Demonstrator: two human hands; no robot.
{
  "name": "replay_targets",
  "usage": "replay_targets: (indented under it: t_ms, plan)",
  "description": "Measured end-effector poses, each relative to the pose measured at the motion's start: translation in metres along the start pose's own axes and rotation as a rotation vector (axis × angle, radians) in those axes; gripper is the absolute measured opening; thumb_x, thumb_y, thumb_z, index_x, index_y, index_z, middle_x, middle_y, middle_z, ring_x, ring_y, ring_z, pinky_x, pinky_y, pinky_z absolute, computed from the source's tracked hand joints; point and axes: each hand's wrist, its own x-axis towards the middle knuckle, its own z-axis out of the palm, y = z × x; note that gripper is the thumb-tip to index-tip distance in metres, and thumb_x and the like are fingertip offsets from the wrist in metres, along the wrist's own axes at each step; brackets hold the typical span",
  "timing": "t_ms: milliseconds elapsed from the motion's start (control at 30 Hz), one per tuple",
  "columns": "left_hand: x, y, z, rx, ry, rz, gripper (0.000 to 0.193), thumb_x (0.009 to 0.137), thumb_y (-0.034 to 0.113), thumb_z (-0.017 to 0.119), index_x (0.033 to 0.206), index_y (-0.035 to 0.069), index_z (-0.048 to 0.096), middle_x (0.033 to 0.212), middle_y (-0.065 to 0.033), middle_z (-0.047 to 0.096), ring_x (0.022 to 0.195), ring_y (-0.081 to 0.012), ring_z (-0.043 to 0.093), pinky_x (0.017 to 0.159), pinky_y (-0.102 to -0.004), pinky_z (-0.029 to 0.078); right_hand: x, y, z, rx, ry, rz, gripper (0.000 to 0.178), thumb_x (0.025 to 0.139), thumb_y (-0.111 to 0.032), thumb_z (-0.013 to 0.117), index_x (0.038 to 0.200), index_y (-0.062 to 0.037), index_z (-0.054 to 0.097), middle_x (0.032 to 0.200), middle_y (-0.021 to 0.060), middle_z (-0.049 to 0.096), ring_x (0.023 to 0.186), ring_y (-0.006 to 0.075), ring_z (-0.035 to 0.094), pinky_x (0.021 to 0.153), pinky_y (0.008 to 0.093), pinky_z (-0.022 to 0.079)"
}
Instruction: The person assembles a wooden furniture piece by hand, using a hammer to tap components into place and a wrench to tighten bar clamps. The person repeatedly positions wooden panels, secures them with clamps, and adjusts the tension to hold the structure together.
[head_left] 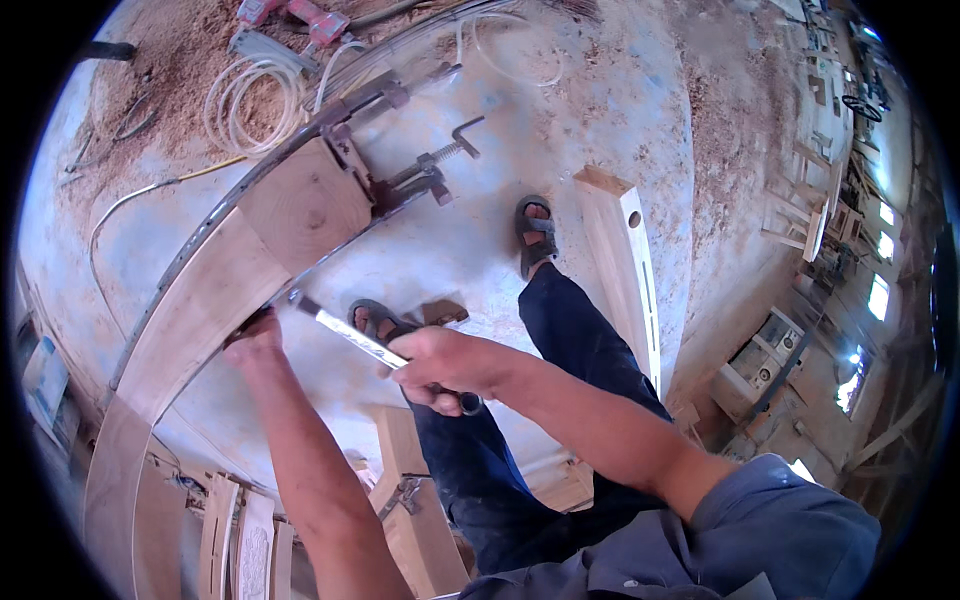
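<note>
A long pale wooden beam (215, 270) runs along my left side, curved by the lens, with metal clamp bars along its edges. My left hand (256, 338) is at the beam's near edge, fingers curled under it and mostly hidden. Something dark shows at those fingers; I cannot make out what. My right hand (437, 368) is closed around a shiny metal-shafted tool (352, 338) that resembles a hammer. Its far end is beside the beam's edge near my left hand, and its dark round butt sticks out below my right fist. A clamp screw with a bent handle (450, 152) projects from the beam's far end.
A pale wooden post (625, 260) with a round hole lies right of my feet. Coiled clear hose (250, 105) and a red power tool (318, 22) rest on the sawdust-strewn floor. More timber (405, 500) stands near my left leg. A machine (762, 365) stands far right.
</note>
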Motion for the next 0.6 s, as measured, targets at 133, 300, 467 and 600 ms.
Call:
replay_targets:
  t_ms: [133, 300, 467, 600]
  plan:
    - [0.047, -0.012, -0.041, 0.026, 0.096, -0.028, 0.043, 0.098, 0.032, 0.045, 0.131, 0.006, 0.056, 0.134, -0.0155, 0.058, 0.122, -0.0351, 0.056, 0.099, -0.0575, 0.046, -0.033, 0.036, -0.087, 0.076, 0.429, 0.076, 0.026, 0.082, -0.008, 0.059, 0.105, 0.0049, 0.059, 0.061, 0.0066, 0.051, 0.040, 0.0169, 0.047, 0.038, 0.0327, 0.038]
    - [0.078, -0.025, -0.100, 0.038, 0.113, -0.129, 0.022, 0.090, 0.014, 0.050, 0.106, 0.000, 0.058, 0.105, -0.0179, 0.063, 0.096, -0.0347, 0.062, 0.091, -0.0560, 0.049, -0.095, 0.018, -0.211, 0.116, 1.124, -0.218, 0.024, 0.087, -0.022, 0.059, 0.077, 0.0003, 0.058, 0.071, 0.0155, 0.062, 0.038, 0.0202, 0.048, 0.038, 0.0354, 0.040]
    - [0.073, -0.031, -0.165, -0.126, 0.135, -0.222, 0.009, 0.067, 0.009, 0.051, 0.073, 0.005, 0.047, 0.072, -0.0148, 0.053, 0.068, -0.0330, 0.055, 0.080, -0.0521, 0.049, -0.058, -0.045, -0.144, 0.183, 0.978, -0.135, 0.026, 0.092, -0.029, 0.064, 0.085, -0.0063, 0.053, 0.067, 0.0069, 0.059, 0.042, 0.0102, 0.044, 0.039, 0.0266, 0.033]
    - [-0.009, -0.056, -0.105, 0.083, 0.324, -0.191, 0.023, 0.091, 0.026, 0.043, 0.072, 0.014, 0.040, 0.060, -0.0064, 0.043, 0.051, -0.0248, 0.045, 0.063, -0.0498, 0.047, -0.089, -0.011, -0.122, -0.087, 0.847, -0.049, 0.031, 0.090, -0.031, 0.068, 0.091, -0.0022, 0.058, 0.067, 0.0037, 0.059, 0.040, 0.0102, 0.044, 0.038, 0.0248, 0.032]
